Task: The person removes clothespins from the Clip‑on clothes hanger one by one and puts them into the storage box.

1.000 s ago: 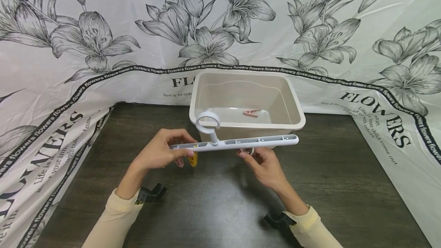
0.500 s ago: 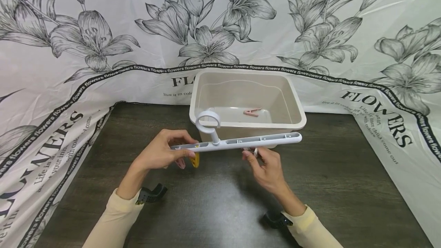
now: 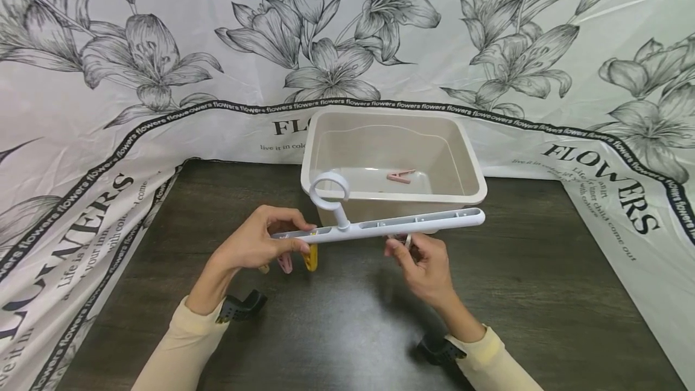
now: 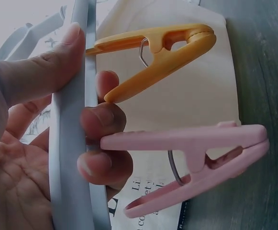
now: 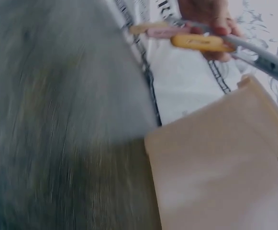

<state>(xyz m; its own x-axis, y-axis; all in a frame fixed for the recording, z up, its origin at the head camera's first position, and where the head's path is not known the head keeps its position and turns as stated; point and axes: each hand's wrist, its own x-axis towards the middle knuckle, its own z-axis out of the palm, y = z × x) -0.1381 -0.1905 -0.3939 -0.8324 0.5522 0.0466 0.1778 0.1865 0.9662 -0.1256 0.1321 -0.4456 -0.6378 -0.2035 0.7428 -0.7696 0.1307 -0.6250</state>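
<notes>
My left hand (image 3: 260, 237) grips the left part of a white hanger bar (image 3: 423, 222), thumb in front and fingers behind. Its round hook (image 3: 329, 190) points up. Below the bar beside that hand hang a yellow clothespin (image 3: 311, 258), a pink clothespin (image 4: 191, 163) and a beige clothespin (image 5: 146, 28). Under the bar's right half, my right hand (image 3: 426, 264) pinches a small whitish clip (image 3: 406, 240), mostly hidden by fingers. Whether this clip touches the bar I cannot tell. In the right wrist view only a dark edge of that hand shows.
Behind the hanger stands a beige plastic bin (image 3: 467, 155) with a pink clothespin (image 3: 400, 177) lying on its floor. The dark wooden table (image 3: 347, 330) ends at a flower-printed cloth (image 3: 179, 77) at the back and sides.
The hanger's right end has shifted slightly right and up. The right hand has moved slightly right with the clip. More of the clothespins shows below the left hand.
</notes>
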